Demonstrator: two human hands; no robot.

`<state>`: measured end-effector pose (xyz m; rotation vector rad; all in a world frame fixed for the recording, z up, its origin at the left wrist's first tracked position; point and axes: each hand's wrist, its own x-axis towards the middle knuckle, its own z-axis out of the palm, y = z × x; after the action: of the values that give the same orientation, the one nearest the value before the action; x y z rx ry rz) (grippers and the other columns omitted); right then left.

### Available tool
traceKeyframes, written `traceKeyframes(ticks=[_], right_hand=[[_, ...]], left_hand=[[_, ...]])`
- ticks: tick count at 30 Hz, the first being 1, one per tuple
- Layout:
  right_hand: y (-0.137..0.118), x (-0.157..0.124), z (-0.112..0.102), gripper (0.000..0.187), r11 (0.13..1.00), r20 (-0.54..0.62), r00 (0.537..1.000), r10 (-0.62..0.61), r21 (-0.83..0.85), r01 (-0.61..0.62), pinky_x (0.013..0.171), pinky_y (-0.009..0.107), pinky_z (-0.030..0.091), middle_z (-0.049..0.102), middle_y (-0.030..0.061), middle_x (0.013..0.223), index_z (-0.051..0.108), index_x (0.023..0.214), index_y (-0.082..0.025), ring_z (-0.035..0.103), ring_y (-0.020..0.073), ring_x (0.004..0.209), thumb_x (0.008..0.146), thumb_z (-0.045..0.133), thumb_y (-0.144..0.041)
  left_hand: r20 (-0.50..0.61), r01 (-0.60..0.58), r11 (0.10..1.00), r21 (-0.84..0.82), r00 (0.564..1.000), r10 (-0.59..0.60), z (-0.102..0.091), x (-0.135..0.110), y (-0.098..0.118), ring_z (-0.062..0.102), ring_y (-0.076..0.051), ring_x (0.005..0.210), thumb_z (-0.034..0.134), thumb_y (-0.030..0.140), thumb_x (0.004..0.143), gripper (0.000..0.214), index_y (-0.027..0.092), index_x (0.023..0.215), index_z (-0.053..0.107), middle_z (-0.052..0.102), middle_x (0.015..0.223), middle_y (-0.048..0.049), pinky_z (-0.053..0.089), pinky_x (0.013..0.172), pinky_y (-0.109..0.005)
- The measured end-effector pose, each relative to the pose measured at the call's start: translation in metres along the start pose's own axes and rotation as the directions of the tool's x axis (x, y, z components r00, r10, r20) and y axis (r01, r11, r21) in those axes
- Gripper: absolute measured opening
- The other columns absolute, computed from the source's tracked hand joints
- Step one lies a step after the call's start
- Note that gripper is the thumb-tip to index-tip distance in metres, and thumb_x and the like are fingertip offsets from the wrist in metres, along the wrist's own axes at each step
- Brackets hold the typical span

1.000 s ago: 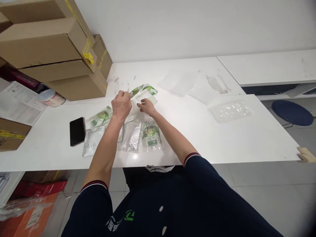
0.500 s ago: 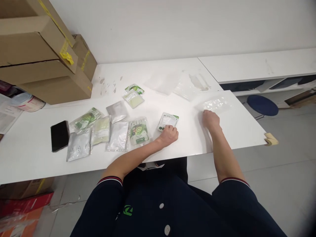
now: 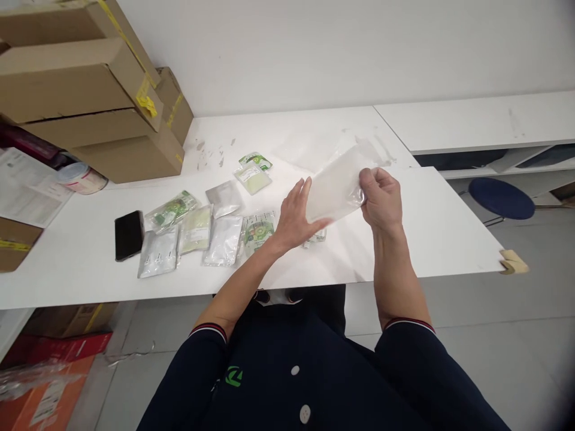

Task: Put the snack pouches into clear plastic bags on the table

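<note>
A clear plastic bag (image 3: 335, 188) is raised above the table between my hands. My right hand (image 3: 381, 197) pinches its right side between thumb and fingers. My left hand (image 3: 296, 215) is open at the bag's left edge, its thumb and fingers spread apart. Below the bag, a green-and-white sachet (image 3: 318, 236) lies on the table, mostly hidden. Left of my left hand is a bagged sachet with a kiwi picture (image 3: 258, 232). Beside it rest a bagged silver sachet (image 3: 222, 240), a pale green sachet (image 3: 194, 230) and other packets.
A black phone (image 3: 129, 235) lies at the left of the white table (image 3: 431, 239). Cardboard boxes (image 3: 130, 143) are stacked at the back left. More clear bags (image 3: 300, 149) lie at the back. A foam guard (image 3: 514, 261) covers the right corner; a blue stool (image 3: 502, 197) stands beyond.
My right hand has lifted the clear bag off the table and brought it towards the middle. My left hand has left the green-and-white sachet, risen and opened beside the bag.
</note>
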<state>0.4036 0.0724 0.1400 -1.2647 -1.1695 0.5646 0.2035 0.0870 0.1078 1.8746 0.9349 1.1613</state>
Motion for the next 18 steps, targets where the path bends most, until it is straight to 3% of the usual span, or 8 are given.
traceKeyframes(ticks=[2,4,7,10,13,14,16,18], right_hand=[[-0.004,0.010,0.008,0.053,0.997,0.090,0.995,-0.043,-0.054,0.048,0.054,0.029,0.042,0.041,-0.0021,0.061,0.043,0.067,-0.023,0.043,0.0112,0.055,0.083,0.056,-0.072],[-0.003,0.028,0.011,0.048,0.978,0.108,0.988,-0.111,-0.167,0.128,0.056,0.030,0.043,0.043,-0.0021,0.061,0.048,0.070,-0.023,0.044,0.0119,0.057,0.085,0.058,-0.067],[0.002,0.057,0.012,0.036,0.884,0.020,0.970,-0.242,-0.407,0.229,0.067,0.036,0.048,0.058,0.0013,0.077,0.059,0.090,-0.023,0.053,0.0152,0.067,0.087,0.061,-0.059],[0.010,0.062,0.016,0.035,0.786,0.001,0.965,-0.262,-0.580,0.214,0.079,0.041,0.050,0.064,0.0066,0.095,0.062,0.105,-0.021,0.059,0.0190,0.079,0.091,0.056,-0.053],[0.020,0.024,0.029,0.041,0.682,0.259,0.965,0.048,-0.714,0.158,0.080,0.045,0.051,0.067,0.0099,0.090,0.066,0.100,-0.018,0.063,0.0244,0.084,0.093,0.050,-0.056],[0.025,0.005,0.035,0.045,0.628,0.377,0.901,0.213,-0.760,0.170,0.081,0.046,0.051,0.069,0.0126,0.095,0.066,0.103,-0.018,0.064,0.0272,0.089,0.091,0.051,-0.059],[0.035,-0.036,0.048,0.061,0.517,0.467,0.777,0.423,-0.828,0.217,0.088,0.050,0.051,0.061,0.0216,0.128,0.061,0.124,-0.016,0.059,0.0363,0.112,0.086,0.057,-0.064],[0.047,-0.070,0.059,0.079,0.417,0.466,0.746,0.476,-0.866,0.275,0.094,0.058,0.047,0.037,0.0246,0.154,0.045,0.144,-0.016,0.042,0.0465,0.133,0.083,0.060,-0.065]], left_hand=[[-0.055,0.064,0.992,-0.104,0.996,-0.070,-0.011,0.004,-0.005,0.051,-0.028,0.135,0.061,0.060,0.087,0.055,0.023,0.128,0.060,0.058,0.141,-0.0113,0.037,0.115,-0.045],[-0.062,0.231,0.944,-0.237,0.966,-0.252,-0.029,0.009,-0.011,0.068,-0.024,0.107,0.051,0.058,0.094,0.046,0.019,0.113,0.067,0.072,0.117,-0.0113,0.052,0.097,-0.040],[-0.019,0.475,0.783,-0.401,0.850,-0.526,-0.060,0.015,-0.021,0.071,-0.019,0.075,0.055,0.050,0.094,0.038,0.015,0.096,0.069,0.075,0.096,-0.0114,0.057,0.074,-0.033],[-0.045,0.521,0.618,-0.588,0.742,-0.668,-0.081,0.014,-0.036,0.072,-0.018,0.076,0.054,0.037,0.096,0.027,0.013,0.097,0.067,0.074,0.099,-0.0133,0.057,0.073,-0.032],[-0.081,0.409,0.463,-0.786,0.675,-0.733,-0.085,0.010,-0.053,0.072,-0.020,0.090,0.046,0.031,0.099,0.026,0.013,0.109,0.062,0.071,0.112,-0.0138,0.058,0.081,-0.034],[-0.088,0.360,0.417,-0.834,0.660,-0.746,-0.084,0.008,-0.057,0.071,-0.021,0.095,0.043,0.030,0.101,0.028,0.013,0.114,0.060,0.070,0.115,-0.0134,0.057,0.084,-0.035],[-0.090,0.291,0.346,-0.892,0.636,-0.766,-0.076,0.006,-0.063,0.070,-0.021,0.102,0.038,0.029,0.103,0.030,0.015,0.124,0.055,0.067,0.121,-0.0122,0.057,0.088,-0.037],[-0.053,0.289,0.297,-0.910,0.630,-0.775,-0.063,0.004,-0.063,0.069,-0.022,0.105,0.041,0.028,0.102,0.032,0.018,0.130,0.051,0.065,0.125,-0.0117,0.056,0.090,-0.039]])
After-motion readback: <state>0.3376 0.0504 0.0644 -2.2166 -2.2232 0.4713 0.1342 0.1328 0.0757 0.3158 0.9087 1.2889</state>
